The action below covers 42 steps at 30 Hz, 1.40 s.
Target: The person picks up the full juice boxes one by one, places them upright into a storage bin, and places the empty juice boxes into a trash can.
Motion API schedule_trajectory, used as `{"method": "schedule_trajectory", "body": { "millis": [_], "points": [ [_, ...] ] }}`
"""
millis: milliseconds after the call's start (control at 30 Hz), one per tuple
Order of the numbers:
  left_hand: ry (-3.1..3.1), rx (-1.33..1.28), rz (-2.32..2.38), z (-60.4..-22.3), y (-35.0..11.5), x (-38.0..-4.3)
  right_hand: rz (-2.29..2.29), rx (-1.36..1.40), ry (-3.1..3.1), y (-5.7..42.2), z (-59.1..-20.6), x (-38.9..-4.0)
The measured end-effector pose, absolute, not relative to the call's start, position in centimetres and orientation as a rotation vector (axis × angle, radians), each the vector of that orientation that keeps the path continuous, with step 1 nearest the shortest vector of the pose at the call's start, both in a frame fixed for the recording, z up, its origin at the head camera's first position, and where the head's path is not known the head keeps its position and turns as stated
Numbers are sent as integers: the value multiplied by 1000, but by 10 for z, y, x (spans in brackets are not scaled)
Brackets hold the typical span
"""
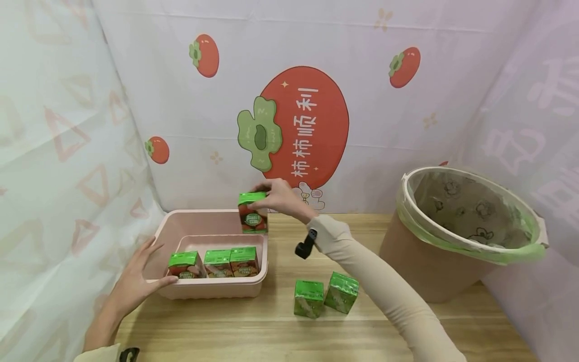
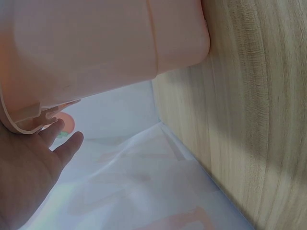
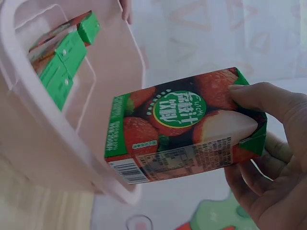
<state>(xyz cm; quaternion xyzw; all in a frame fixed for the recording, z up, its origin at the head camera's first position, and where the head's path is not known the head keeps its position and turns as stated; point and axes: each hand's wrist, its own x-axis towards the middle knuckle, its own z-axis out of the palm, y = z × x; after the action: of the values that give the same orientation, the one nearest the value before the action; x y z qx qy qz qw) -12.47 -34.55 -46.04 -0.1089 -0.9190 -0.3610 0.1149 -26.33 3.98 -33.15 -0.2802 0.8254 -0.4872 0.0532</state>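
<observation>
My right hand (image 1: 282,197) grips a lychee juice box (image 3: 182,124) by its top end, thumb on one side and fingers on the other. In the head view the held juice box (image 1: 253,213) is upright over the back right corner of a pink plastic bin (image 1: 212,289). Three more juice boxes (image 1: 244,262) stand inside along the bin's front wall, one a little apart at the left. My left hand (image 1: 131,281) rests at the bin's left rim, fingers spread and thumb on the front left corner. The left wrist view shows its fingers (image 2: 69,148) extended beside the bin's outer wall.
Two green juice boxes (image 1: 309,298) stand on the wooden table (image 1: 253,332) right of the bin. A lined pink trash bin (image 1: 434,256) stands at the far right, beyond my right forearm. Printed white sheets (image 1: 362,151) wall in the back and both sides.
</observation>
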Motion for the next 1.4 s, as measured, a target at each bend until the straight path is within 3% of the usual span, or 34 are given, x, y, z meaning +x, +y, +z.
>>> {"method": "schedule_trajectory", "body": {
  "millis": [433, 733, 1400],
  "points": [
    [-2703, -301, -1077, -462, -343, -123, -1524, -892, 2413, -39, -378, -277],
    [-2683, -315, -1069, -461, -342, -124, -1479, -747, 2456, -53, -412, -276],
    [-2674, -314, -1071, -461, -345, -123, -1344, -656, 2505, -71, -430, -276]
  ]
}}
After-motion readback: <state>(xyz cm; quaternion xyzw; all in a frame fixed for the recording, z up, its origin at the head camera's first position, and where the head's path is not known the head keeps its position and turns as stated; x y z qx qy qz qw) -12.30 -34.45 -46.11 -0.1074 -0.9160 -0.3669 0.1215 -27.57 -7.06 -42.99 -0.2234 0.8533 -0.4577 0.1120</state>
